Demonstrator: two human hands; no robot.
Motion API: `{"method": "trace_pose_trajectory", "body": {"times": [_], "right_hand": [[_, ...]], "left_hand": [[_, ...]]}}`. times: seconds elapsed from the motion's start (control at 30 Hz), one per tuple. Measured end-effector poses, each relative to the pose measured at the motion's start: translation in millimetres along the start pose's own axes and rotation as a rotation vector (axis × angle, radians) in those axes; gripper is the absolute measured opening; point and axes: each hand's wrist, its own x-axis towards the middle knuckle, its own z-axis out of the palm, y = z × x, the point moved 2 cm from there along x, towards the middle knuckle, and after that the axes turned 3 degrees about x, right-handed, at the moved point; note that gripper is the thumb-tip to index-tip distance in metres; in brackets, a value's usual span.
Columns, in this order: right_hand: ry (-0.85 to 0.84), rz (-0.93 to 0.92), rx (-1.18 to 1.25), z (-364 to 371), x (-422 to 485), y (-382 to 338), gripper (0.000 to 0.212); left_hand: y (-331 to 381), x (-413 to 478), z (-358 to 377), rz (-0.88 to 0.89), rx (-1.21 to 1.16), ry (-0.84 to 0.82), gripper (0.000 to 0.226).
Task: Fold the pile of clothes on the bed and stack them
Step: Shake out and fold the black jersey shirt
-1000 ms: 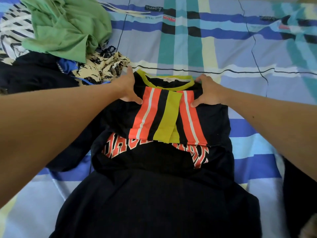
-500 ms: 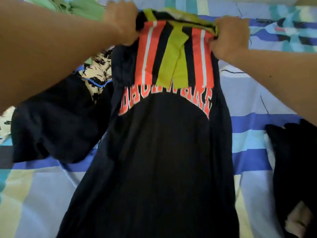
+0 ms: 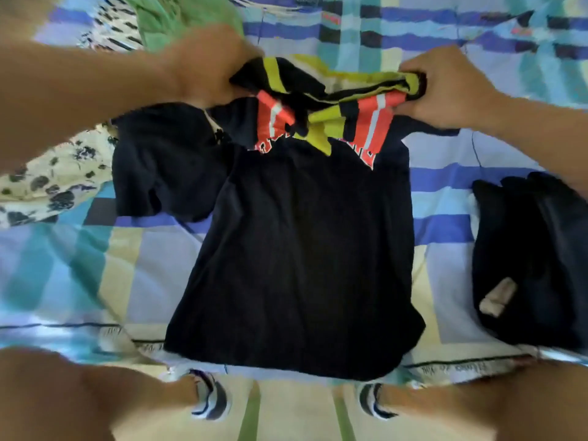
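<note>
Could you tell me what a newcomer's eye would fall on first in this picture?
The dark shirt with orange and yellow-green stripes dominates the middle of the plaid bedsheet, its collar end gripped by the left hand and right hand. A green garment lies at the far left, a dark garment at the right.

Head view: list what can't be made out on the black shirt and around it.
All in the head view:
Orange lettering on the black shirt: bunched collar fabric covers it.
Left hand: motion blur hides its fingers.
Green garment: cut by top edge.
Dark garment: type unclear, cut by right edge.
</note>
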Motion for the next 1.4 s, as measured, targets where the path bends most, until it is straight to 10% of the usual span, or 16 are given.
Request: {"method": "trace_pose_trajectory", "body": {"times": [0.13,0.37,0.73,0.9,1.2,1.4], "right_hand": [[-0.090,0.054,0.295,43,-97,-50,0.025],[-0.629,0.231,0.298,151,-251,-94,0.025],[-0.313,0.248,-0.211,189,-280,-127,0.085],[-0.327,0.226,-0.334,200,-265,-129,0.070],[-0.212,0.340,0.179,174,-243,-95,0.025],[0.007,0.427,0.620,134,-226,-83,0.013]], "left_hand": [[41,-97,30,0.198,-0.187,-0.082,0.044],[105,-234,146,0.010,-0.194,-0.437,0.062],[156,-250,160,0.015,0.163,-0.299,0.091],[161,-231,175,0.142,0.164,-0.304,0.072],[119,-204,145,-0.376,-0.887,-0.012,0.030],[106,-188,123,-0.293,-1.188,-0.047,0.019]]}}
